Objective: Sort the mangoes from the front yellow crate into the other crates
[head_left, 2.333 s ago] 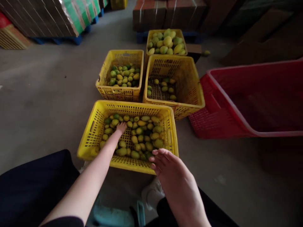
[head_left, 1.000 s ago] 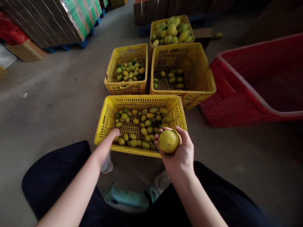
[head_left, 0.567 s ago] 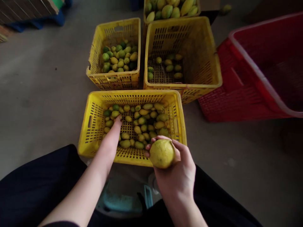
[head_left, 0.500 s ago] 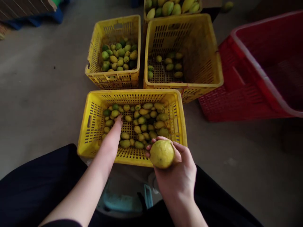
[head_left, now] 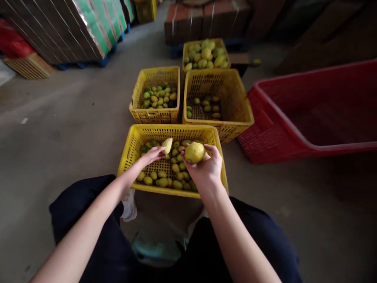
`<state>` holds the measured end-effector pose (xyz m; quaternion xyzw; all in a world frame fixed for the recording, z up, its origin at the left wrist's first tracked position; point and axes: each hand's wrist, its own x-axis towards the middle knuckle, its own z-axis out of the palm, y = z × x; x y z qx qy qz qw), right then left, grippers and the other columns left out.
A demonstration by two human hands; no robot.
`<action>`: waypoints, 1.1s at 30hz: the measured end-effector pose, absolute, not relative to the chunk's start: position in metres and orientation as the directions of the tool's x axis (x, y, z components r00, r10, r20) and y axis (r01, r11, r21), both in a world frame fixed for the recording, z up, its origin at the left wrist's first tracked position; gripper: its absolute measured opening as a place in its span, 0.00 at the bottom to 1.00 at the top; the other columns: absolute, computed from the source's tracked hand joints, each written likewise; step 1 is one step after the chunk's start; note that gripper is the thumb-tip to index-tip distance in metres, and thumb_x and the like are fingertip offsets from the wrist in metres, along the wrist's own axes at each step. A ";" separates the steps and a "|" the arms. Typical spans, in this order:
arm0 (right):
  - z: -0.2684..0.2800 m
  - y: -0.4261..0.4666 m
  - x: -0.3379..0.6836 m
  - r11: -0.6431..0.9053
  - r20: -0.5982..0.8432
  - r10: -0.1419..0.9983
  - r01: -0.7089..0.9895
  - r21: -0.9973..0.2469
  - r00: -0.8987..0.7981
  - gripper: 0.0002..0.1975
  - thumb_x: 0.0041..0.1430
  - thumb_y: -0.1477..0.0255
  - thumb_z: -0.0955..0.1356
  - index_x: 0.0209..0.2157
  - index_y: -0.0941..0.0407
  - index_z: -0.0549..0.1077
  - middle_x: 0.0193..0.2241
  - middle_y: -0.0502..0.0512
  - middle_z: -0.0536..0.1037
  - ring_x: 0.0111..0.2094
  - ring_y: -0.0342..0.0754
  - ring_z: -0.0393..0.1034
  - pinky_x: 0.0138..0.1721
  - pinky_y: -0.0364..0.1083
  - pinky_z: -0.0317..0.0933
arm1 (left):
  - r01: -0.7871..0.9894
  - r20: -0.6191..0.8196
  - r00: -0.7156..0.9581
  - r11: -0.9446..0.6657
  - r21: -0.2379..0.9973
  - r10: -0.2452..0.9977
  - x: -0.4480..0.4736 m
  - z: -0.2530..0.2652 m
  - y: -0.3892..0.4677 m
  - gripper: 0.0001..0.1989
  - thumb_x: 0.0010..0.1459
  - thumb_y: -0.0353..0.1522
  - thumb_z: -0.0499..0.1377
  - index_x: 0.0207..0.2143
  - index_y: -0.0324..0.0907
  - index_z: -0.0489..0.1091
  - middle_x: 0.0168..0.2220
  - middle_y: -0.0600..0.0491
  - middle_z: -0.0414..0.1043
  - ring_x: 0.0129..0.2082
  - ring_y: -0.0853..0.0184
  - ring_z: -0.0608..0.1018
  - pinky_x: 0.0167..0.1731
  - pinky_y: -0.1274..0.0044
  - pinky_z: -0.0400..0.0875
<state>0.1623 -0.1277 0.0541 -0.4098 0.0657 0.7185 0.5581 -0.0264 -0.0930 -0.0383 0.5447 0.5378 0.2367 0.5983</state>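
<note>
My right hand point(head_left: 207, 166) is closed around a large yellow lemon point(head_left: 194, 152), palm up, above the right half of the front yellow crate point(head_left: 173, 192). My left hand point(head_left: 153, 154) grips a paler, longer lemon point(head_left: 167, 146) at its fingertips, over the middle of that crate. Beneath both hands, several yellow and green lemons point(head_left: 161, 182) lie on the slatted crate floor, some of them hidden by the hands.
Behind stand a yellow crate of greenish lemons point(head_left: 136, 108), a deeper crate point(head_left: 250, 118) with several lemons, and a heaped crate point(head_left: 185, 74). A large red crate point(head_left: 256, 137) flanks them on the right. A light blue stool point(head_left: 156, 249) is between my legs.
My left hand has come up from the crate floor with a lemon in it. The right hand, still holding its lemon, has moved forward over the crate. The view has tilted up.
</note>
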 end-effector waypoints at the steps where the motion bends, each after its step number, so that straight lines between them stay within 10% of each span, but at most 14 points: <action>1: 0.056 -0.128 0.160 -0.378 -0.646 0.761 -0.853 -0.361 -0.064 0.09 0.45 0.67 0.64 0.29 0.55 0.71 0.27 0.55 0.77 0.27 0.49 0.71 0.26 0.47 0.66 | 0.253 -0.359 0.284 0.291 0.923 0.889 -0.024 -0.025 -0.084 0.18 0.60 0.43 0.51 0.37 0.37 0.70 0.29 0.50 0.73 0.33 0.67 0.75 0.41 0.72 0.72; 11: 0.074 -0.158 0.153 -0.421 -0.459 0.871 -0.745 -0.517 -0.173 0.10 0.39 0.70 0.66 0.28 0.55 0.72 0.26 0.55 0.78 0.26 0.50 0.71 0.24 0.46 0.65 | -0.341 -0.253 0.416 0.407 0.847 0.873 -0.052 0.106 -0.133 0.20 0.56 0.43 0.54 0.42 0.37 0.73 0.32 0.47 0.73 0.27 0.69 0.70 0.29 0.75 0.69; 18: 0.082 -0.170 0.152 -0.394 -0.370 0.908 -0.704 -0.591 -0.199 0.12 0.41 0.68 0.67 0.32 0.53 0.73 0.30 0.54 0.81 0.33 0.53 0.75 0.28 0.49 0.69 | -0.314 -0.431 0.102 0.440 0.841 0.897 -0.023 0.058 -0.164 0.16 0.56 0.46 0.60 0.36 0.43 0.68 0.26 0.55 0.66 0.23 0.72 0.66 0.19 0.78 0.60; 26: 0.079 -0.165 0.148 -0.239 -0.184 0.971 -0.677 -0.697 -0.153 0.16 0.37 0.72 0.71 0.34 0.52 0.75 0.34 0.52 0.81 0.36 0.52 0.75 0.35 0.50 0.71 | -0.263 -0.201 0.244 0.264 0.928 0.949 -0.027 0.067 -0.166 0.24 0.47 0.49 0.67 0.40 0.46 0.65 0.38 0.53 0.71 0.34 0.68 0.73 0.31 0.76 0.67; 33: 0.075 -0.163 0.137 -0.236 -0.203 0.971 -0.671 -0.703 -0.129 0.16 0.42 0.57 0.75 0.31 0.52 0.76 0.30 0.50 0.80 0.27 0.45 0.70 0.29 0.43 0.65 | -0.230 -0.015 0.304 0.089 0.969 0.952 -0.037 0.083 -0.173 0.29 0.43 0.44 0.72 0.46 0.47 0.69 0.44 0.48 0.73 0.49 0.59 0.73 0.46 0.71 0.68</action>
